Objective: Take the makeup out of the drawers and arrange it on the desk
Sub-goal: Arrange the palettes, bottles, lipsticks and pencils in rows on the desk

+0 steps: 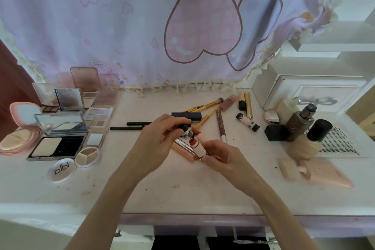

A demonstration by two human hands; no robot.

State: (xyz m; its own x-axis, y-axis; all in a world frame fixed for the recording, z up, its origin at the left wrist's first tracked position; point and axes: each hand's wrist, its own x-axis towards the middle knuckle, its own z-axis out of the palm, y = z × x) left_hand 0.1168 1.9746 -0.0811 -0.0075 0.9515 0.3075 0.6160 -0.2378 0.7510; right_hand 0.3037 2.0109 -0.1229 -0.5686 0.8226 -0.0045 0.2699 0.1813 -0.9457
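Above the middle of the white desk (182, 193), my right hand (219, 154) grips a pale pink lipstick tube (199, 148) whose dark red tip points up and left. My left hand (160, 138) pinches its black-topped cap (185, 129) just above that tip. A matching capped stick (248, 122) lies on the desk to the right. Gold-handled brushes (205, 107), a pink gloss tube (228, 102), a gold tube (248, 104), a navy case (187, 116) and black pencils (132, 126) lie behind my hands.
Open palettes and compacts (60, 134) crowd the left side, with round pots (87, 157) in front. Foundation bottles (302, 124), a black cube (277, 132) and a lash tray (338, 141) stand at right. A pink pouch (324, 172) lies near the right front. Open drawers (203, 241) sit below the edge.
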